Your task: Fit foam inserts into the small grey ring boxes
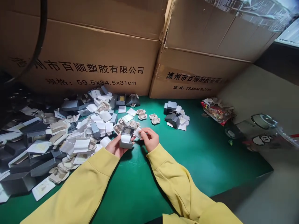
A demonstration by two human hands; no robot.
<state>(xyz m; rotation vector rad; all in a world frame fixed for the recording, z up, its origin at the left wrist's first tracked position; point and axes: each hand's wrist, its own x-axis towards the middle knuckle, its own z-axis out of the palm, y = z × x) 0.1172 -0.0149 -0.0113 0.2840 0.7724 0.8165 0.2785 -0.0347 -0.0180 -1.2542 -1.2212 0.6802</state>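
Note:
My left hand [118,147] is closed around a small grey box [126,143], which is open and faces up, with a white flap across its front half. Just to the right, my right hand [150,139] pinches a small white paper card [137,133] between thumb and fingers, close beside the box. Behind the box lie folded beige card inserts [119,126]. Two more inserts, one at the back [141,114] and one nearer [154,119], rest on the green table [130,177]. What is inside the grey box is too small to make out.
A large heap of grey boxes [20,182], white papers [81,145] and beige inserts fills the left side. A smaller pile of grey boxes [173,119] stands right of centre. Cardboard cartons [105,46] wall off the back. A red packet [217,113] and a clear container [259,124] are at right.

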